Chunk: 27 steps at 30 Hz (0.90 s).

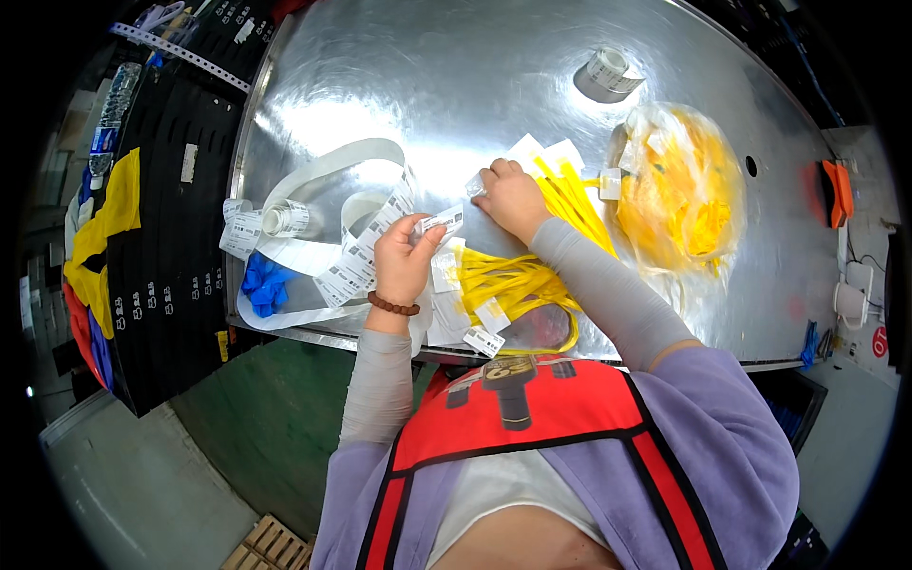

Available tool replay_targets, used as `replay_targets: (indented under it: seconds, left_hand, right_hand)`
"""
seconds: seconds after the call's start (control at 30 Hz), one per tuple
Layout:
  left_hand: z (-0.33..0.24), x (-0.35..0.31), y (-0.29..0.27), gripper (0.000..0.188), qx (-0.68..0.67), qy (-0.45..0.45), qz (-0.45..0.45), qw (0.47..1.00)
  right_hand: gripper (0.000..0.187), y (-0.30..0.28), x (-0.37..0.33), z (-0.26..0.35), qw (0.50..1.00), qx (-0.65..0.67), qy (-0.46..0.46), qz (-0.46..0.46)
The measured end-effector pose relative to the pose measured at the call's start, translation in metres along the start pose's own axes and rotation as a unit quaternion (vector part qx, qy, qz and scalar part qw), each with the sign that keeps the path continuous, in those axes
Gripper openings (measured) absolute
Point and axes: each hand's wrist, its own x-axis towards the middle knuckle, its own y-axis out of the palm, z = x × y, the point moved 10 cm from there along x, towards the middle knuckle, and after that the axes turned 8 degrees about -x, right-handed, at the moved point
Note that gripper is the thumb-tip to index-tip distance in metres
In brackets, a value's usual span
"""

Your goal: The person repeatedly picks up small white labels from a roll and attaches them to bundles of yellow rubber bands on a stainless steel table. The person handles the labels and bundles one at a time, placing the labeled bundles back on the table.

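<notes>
Just right of a loose label strip (367, 253), pinching a small printed label (443, 221) between thumb and forefinger of the left hand (403, 266). Right of and below those fingertips, flat yellow straps (518, 280). With the right hand (514, 201), reaching a white tag (476, 184), fingers bunched, grip impossible to tell; right of these, a clear bag (676, 190). Apparently sorting out labels; next, probably calling for a light edge grip.

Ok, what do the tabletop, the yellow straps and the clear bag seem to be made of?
Tabletop: bare metal, perhaps stainless steel, with a shiny, scuffed finish; it throws back blurred glare.
Yellow straps: probably fabric or soft plastic, since they bend and loop freely; the texture is too small to tell.
Bag: thin, glossy plastic film, likely; yellow shows through its wrinkles.
</notes>
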Motion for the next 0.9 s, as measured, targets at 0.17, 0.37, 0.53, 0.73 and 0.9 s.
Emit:
replay_targets:
  seconds: [0.17,0.37,0.53,0.73,0.9]
  left_hand:
    - [0.012,0.004,0.017,0.014,-0.09,-0.075,0.051,0.992]
    - [0.03,0.008,0.03,0.014,-0.089,-0.11,0.074,0.987]
    - [0.039,0.008,0.044,0.016,-0.115,-0.135,0.087,0.98]
    - [0.027,0.014,0.059,0.019,-0.099,-0.1,0.136,0.981]
    - [0.017,0.019,0.073,0.021,-0.048,-0.04,0.145,0.987]
  right_hand:
    - [0.019,0.015,-0.005,0.01,0.995,-0.084,-0.048,0.033]
    - [0.018,0.01,-0.003,-0.001,0.999,-0.027,-0.019,0.004]
    - [0.021,-0.009,-0.013,-0.046,0.961,0.215,0.154,-0.078]
    - [0.024,0.013,-0.065,-0.057,0.735,0.588,0.335,-0.03]
    - [0.023,0.014,-0.079,-0.031,0.73,0.627,0.271,0.001]
